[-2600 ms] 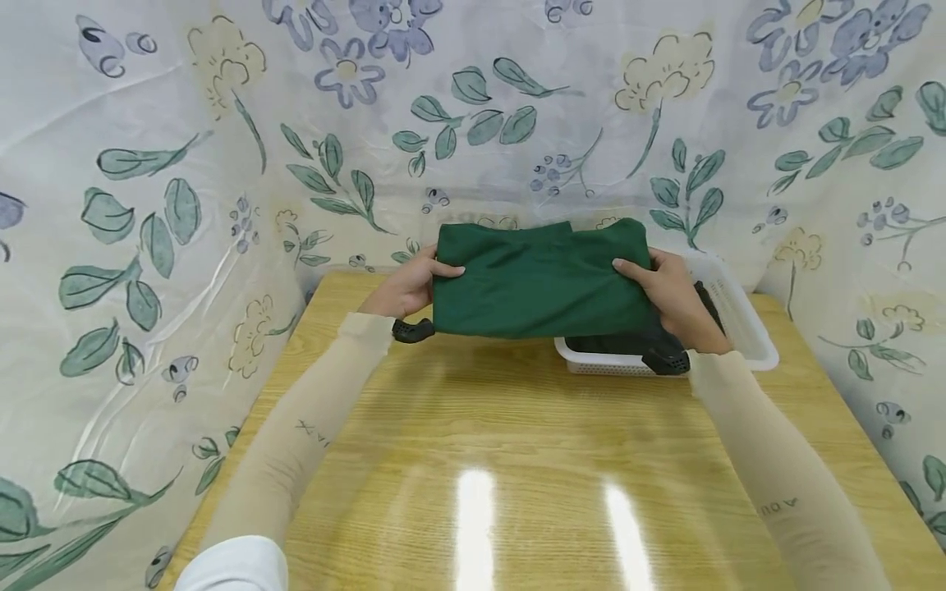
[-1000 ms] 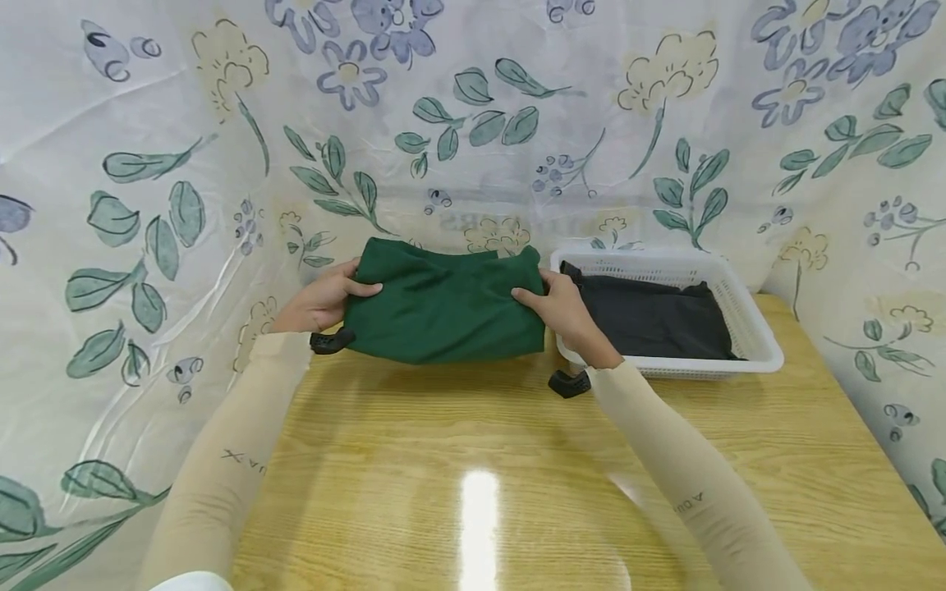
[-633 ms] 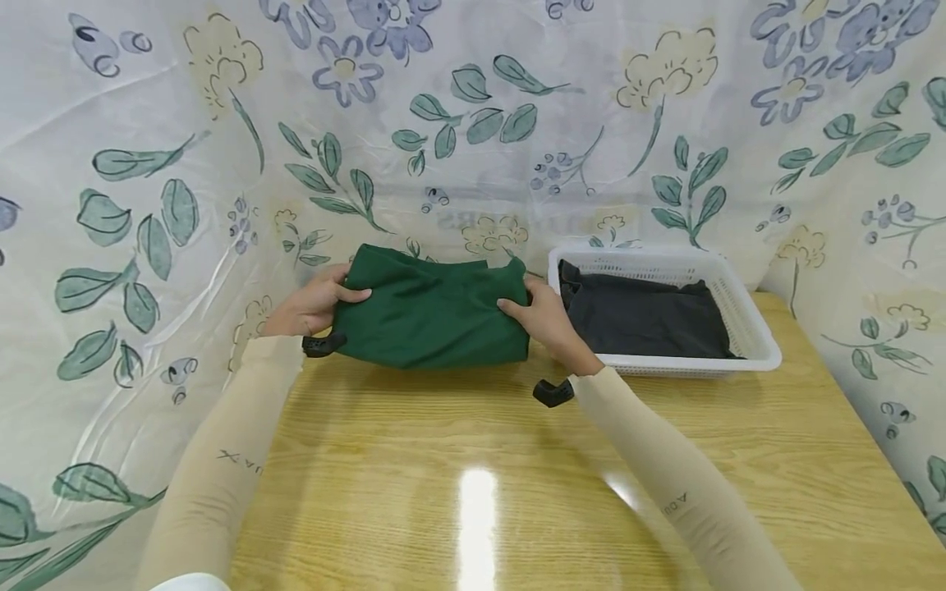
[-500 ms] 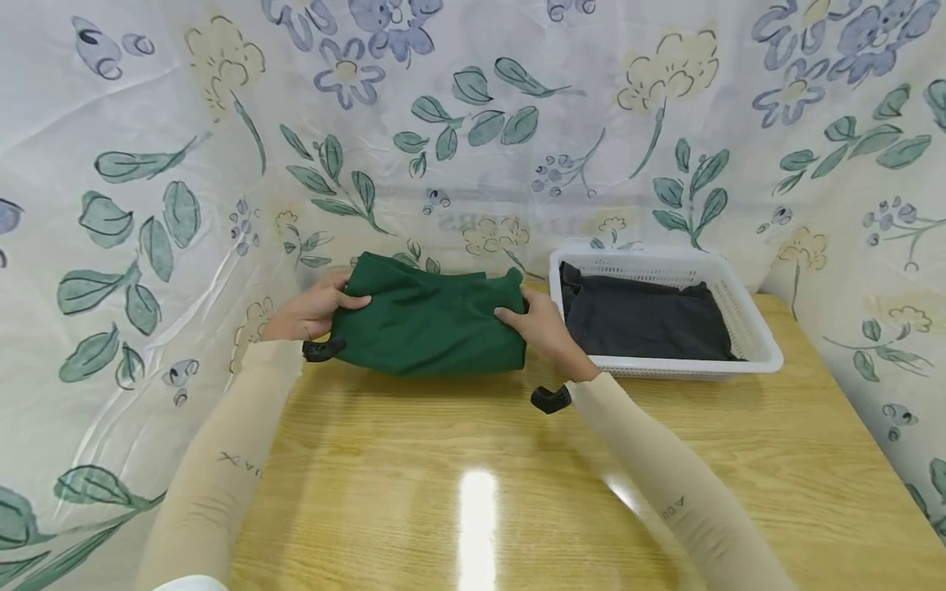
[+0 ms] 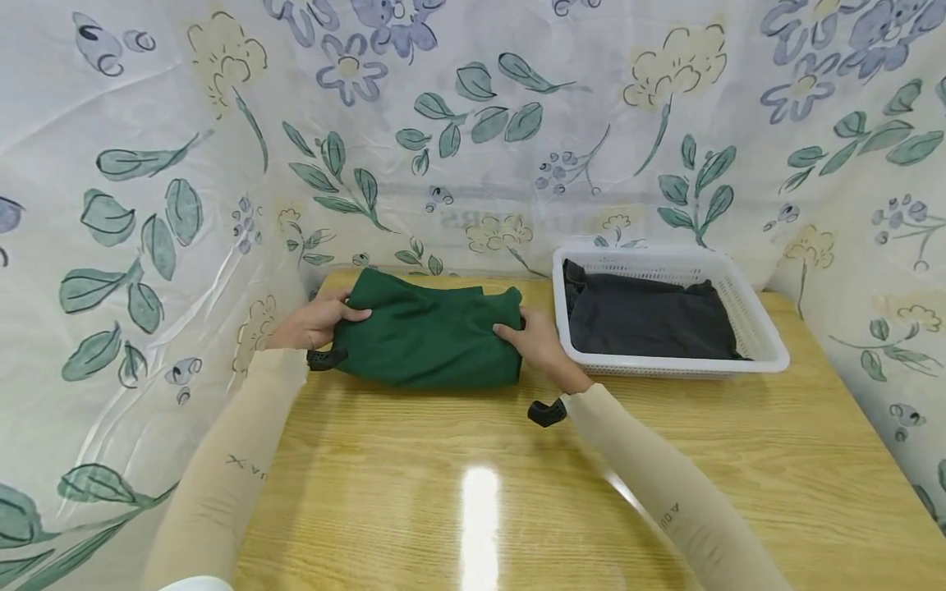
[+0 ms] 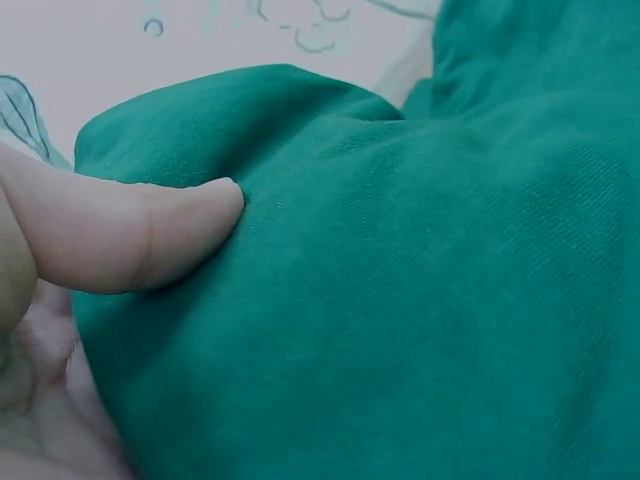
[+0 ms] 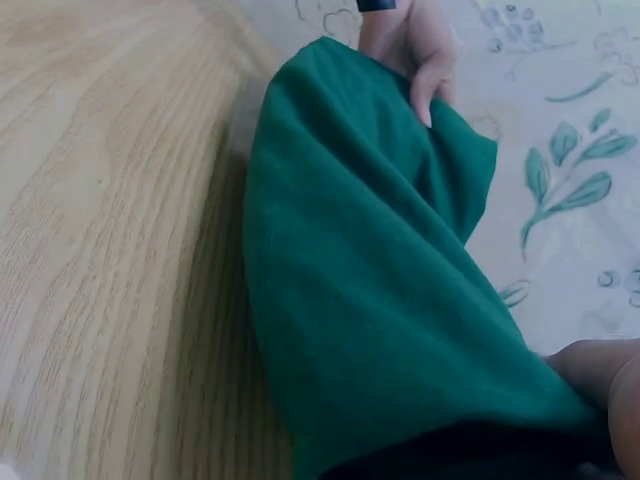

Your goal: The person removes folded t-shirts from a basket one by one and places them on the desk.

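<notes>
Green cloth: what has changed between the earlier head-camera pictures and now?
The green cloth has moved left and down toward the table, no longer hiding part of the white basket, so more of the black cloth inside shows. Nothing was let go: the left hand and right hand still grip its two ends. The white basket and black cloth stayed put.

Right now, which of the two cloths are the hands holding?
The green cloth, gripped at both its ends; the black cloth lies untouched in the white basket.
</notes>
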The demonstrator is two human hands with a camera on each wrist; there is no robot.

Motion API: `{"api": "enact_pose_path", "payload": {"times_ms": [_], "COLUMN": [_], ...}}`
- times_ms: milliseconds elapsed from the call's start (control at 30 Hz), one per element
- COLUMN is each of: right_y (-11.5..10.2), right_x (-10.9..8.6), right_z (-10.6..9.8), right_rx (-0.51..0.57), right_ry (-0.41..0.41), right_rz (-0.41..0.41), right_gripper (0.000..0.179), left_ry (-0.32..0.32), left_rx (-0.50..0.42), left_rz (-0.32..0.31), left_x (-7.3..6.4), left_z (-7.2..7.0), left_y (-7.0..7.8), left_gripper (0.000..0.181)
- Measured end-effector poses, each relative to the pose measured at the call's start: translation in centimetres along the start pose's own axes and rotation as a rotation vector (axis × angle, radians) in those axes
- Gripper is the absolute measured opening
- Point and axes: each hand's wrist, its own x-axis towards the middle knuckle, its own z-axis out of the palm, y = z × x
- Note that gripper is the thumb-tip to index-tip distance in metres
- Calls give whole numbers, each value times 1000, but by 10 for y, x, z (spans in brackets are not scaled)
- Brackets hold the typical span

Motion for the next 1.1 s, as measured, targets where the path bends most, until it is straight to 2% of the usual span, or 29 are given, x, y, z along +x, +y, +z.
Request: {"api": "enact_pose_path", "payload": {"times_ms": [167,300,367,633,933,1100], "right_y": [11,21,24,30,35,34], "right_x": [2,2,2,1,1,1], "right_z": [4,8,10,15,17,18], "right_rx": [95,157,168,199,238,209], "right_ry": [-5,-9,-7,-1,-51,-44], "right_rz": [90,168,186,172,214,235], "right_gripper": [41,41,40,33,45,49], "left_ry": [-5,32,57,109,165,165], "left_rx": [5,89,147,277,456,496], "left_rz": [-7,-19,-25,-71,-96,-80], "left_x": [5,6,5,-4,-8,-8], "left_z": [-6,-12,-15,-22,-19,-19], "left_y": [-10,-19,-21,-22,-27,-28], "left_gripper": [49,55,53,30,42,45]}}
